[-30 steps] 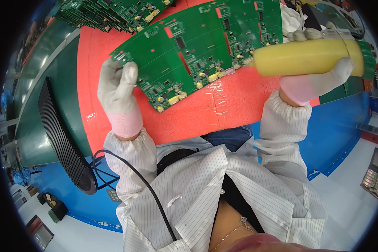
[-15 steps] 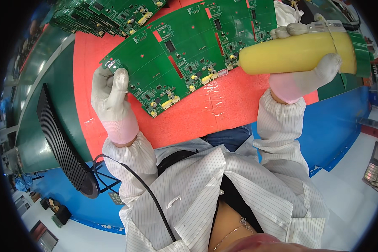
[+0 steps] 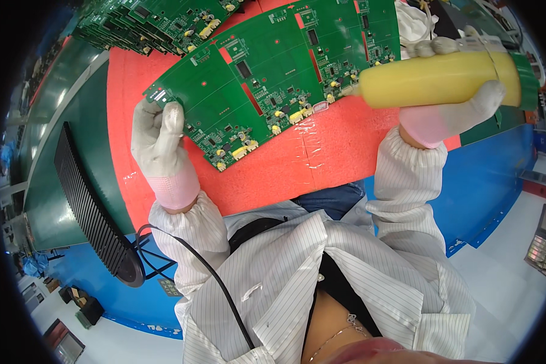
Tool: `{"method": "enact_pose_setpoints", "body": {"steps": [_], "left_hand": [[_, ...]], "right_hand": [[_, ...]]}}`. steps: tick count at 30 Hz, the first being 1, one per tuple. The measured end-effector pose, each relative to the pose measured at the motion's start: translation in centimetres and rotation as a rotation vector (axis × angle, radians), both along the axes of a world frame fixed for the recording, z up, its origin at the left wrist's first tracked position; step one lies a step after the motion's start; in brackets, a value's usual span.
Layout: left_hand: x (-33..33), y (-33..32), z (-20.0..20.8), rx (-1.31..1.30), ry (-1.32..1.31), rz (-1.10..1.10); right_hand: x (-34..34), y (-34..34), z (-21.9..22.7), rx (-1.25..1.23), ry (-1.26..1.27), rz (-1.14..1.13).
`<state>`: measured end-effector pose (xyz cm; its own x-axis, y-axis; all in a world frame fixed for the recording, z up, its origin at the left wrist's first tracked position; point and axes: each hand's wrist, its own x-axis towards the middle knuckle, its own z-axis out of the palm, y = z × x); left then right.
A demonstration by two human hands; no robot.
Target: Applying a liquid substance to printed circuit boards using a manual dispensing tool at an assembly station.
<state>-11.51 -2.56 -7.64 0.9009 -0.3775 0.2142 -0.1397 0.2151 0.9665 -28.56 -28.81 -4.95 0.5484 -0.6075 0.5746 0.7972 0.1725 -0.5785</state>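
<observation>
A long green circuit board (image 3: 279,79), divided into several like sections, lies slanted across a red foam pad. My gloved left hand (image 3: 162,130) grips its left corner, thumb on top and the other fingers partly hidden below. White and yellow connectors line the board's near edge. In my gloved right hand (image 3: 467,106) lies a thick yellow bottle (image 3: 424,82) with a green end, held sideways, thumb on the near side and fingers round the far side. Its narrow pale tip points left, close to the connectors at the board's right part; whether it touches them I cannot tell.
Stacked circuit boards (image 3: 155,24) rise at the far left of the red foam pad (image 3: 249,182). A black slatted stand (image 3: 91,206) is left of my arm. Crumpled white material (image 3: 414,24) sits behind my right hand. A black cable (image 3: 203,258) crosses my left sleeve.
My right hand and the yellow bottle have shifted a little to the right, off the spot over the connectors. The left hand and the circuit board stay almost still.
</observation>
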Motion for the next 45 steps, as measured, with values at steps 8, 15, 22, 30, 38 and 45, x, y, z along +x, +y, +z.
{"method": "enact_pose_setpoints", "body": {"steps": [8, 15, 22, 30, 38, 45], "left_hand": [[0.8, 0.7, -0.3, -0.027, -0.032, 0.018], [0.4, 0.6, 0.1, -0.038, -0.023, 0.016], [0.8, 1.0, -0.2, -0.003, -0.029, -0.008], [0.4, 0.8, 0.3, 0.012, -0.013, 0.01], [0.0, 0.5, 0.5, -0.016, 0.002, 0.022], [0.2, 0.6, 0.2, -0.006, -0.038, 0.031]], "right_hand": [[0.7, 1.5, 0.1, 0.045, 0.167, -0.576], [1.3, 1.9, 0.3, -0.079, 0.078, -0.481], [1.8, 2.9, 0.5, -0.013, 0.142, -0.638], [0.8, 1.4, -0.7, 0.024, 0.13, -0.56], [-0.1, 0.4, -0.8, -0.793, 0.492, -1.28], [-0.4, 1.1, -0.1, -0.407, 0.273, -0.985]]}}
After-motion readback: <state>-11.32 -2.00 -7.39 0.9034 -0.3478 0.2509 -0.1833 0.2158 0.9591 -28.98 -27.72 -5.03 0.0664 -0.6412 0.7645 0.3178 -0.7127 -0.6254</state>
